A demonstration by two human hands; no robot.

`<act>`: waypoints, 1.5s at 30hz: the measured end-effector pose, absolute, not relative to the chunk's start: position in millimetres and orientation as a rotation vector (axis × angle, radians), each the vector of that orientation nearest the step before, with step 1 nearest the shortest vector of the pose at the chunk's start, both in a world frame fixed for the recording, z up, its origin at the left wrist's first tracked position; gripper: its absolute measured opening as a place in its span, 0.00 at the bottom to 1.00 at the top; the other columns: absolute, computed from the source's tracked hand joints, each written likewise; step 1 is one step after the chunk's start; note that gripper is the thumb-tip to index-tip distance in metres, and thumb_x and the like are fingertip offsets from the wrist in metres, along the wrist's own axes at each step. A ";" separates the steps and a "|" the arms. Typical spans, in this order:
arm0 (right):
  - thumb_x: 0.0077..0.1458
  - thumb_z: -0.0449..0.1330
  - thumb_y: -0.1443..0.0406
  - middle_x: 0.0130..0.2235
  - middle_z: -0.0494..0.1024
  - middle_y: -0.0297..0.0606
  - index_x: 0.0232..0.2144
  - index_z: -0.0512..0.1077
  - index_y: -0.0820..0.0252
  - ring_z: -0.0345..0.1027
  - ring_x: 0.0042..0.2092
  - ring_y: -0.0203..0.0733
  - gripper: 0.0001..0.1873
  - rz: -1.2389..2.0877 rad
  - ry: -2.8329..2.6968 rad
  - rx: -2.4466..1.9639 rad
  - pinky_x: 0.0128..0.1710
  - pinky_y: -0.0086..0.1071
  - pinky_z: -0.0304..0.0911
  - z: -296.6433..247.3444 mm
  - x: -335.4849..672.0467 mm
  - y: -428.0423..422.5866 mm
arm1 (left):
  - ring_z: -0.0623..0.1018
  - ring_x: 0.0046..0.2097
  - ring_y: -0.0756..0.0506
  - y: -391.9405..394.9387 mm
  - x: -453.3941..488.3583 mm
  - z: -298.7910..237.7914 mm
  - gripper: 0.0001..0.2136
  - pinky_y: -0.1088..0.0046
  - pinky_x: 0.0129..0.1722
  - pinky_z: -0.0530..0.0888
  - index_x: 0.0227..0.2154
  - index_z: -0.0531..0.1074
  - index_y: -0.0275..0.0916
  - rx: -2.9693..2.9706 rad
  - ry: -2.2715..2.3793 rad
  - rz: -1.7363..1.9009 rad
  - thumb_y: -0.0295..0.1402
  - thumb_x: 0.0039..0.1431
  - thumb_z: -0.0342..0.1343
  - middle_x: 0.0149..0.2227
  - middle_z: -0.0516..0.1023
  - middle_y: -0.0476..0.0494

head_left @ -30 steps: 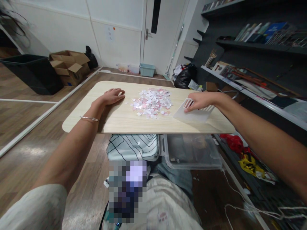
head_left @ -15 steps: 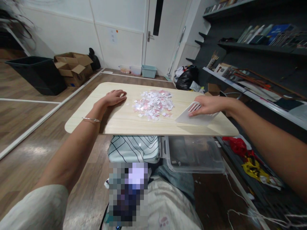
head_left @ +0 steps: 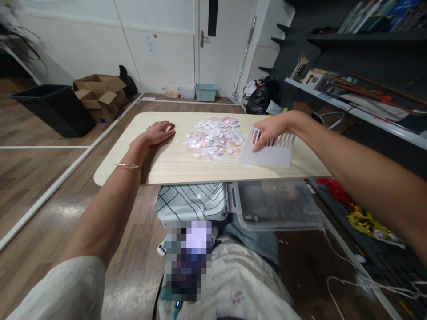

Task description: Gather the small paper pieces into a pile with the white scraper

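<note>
A heap of small white and pink paper scraps (head_left: 216,138) lies spread on the middle of a pale wooden tabletop (head_left: 160,171). My right hand (head_left: 274,129) grips a flat white plastic scraper (head_left: 267,156) with slots along its upper side. Its lower edge meets the table just right of the heap. My left hand (head_left: 158,132) rests on the table left of the scraps, fingers loosely bent and apart, holding nothing.
Below the table's near edge are a patterned light-blue case (head_left: 191,202) and a clear plastic bin (head_left: 280,206). A black trash can (head_left: 55,111) and cardboard boxes (head_left: 100,95) stand at left. Dark shelves (head_left: 363,44) line the right.
My right hand has brought the scraper left, closer to the heap, and turned its broad face more toward me. My left hand stays in place. The view has shifted slightly.
</note>
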State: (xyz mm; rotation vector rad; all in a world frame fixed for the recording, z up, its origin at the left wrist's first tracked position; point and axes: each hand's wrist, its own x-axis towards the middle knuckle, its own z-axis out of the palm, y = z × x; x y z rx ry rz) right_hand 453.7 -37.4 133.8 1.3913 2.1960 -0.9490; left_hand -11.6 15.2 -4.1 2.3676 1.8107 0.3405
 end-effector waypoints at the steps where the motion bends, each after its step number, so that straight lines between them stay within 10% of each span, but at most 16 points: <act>1: 0.32 0.82 0.33 0.36 0.87 0.44 0.34 0.84 0.61 0.83 0.43 0.56 0.42 -0.976 2.154 1.394 0.39 0.40 0.74 132.9 452.4 -40.0 | 0.68 0.76 0.33 14.3 -11.1 -4.0 0.34 0.53 0.76 0.66 0.72 0.73 0.49 2.375 1.806 0.344 0.58 0.71 0.44 0.76 0.73 0.42; 18: 0.25 0.86 0.37 0.29 0.85 0.35 0.30 0.79 0.61 0.77 0.28 0.40 0.41 -1.466 1.899 1.277 0.27 0.30 0.71 77.3 464.8 -70.4 | 0.69 0.76 0.35 14.3 -10.7 -7.1 0.33 0.56 0.77 0.65 0.71 0.73 0.49 2.383 1.833 0.329 0.56 0.72 0.44 0.77 0.73 0.44; 32: 0.44 0.85 0.57 0.33 0.89 0.41 0.38 0.82 0.64 0.83 0.29 0.40 0.25 -2.342 2.007 1.505 0.34 0.29 0.80 39.6 507.2 -78.7 | 0.68 0.77 0.33 15.5 -10.8 -6.2 0.33 0.52 0.78 0.64 0.71 0.74 0.46 2.354 1.834 0.338 0.54 0.72 0.46 0.77 0.72 0.42; 45: 0.50 0.82 0.58 0.36 0.88 0.36 0.46 0.79 0.61 0.81 0.30 0.39 0.25 -2.176 2.119 1.539 0.30 0.29 0.78 59.3 468.3 -93.0 | 0.68 0.77 0.33 7.7 -5.3 -2.1 0.33 0.54 0.78 0.63 0.72 0.73 0.45 2.353 1.824 0.329 0.54 0.72 0.45 0.77 0.72 0.42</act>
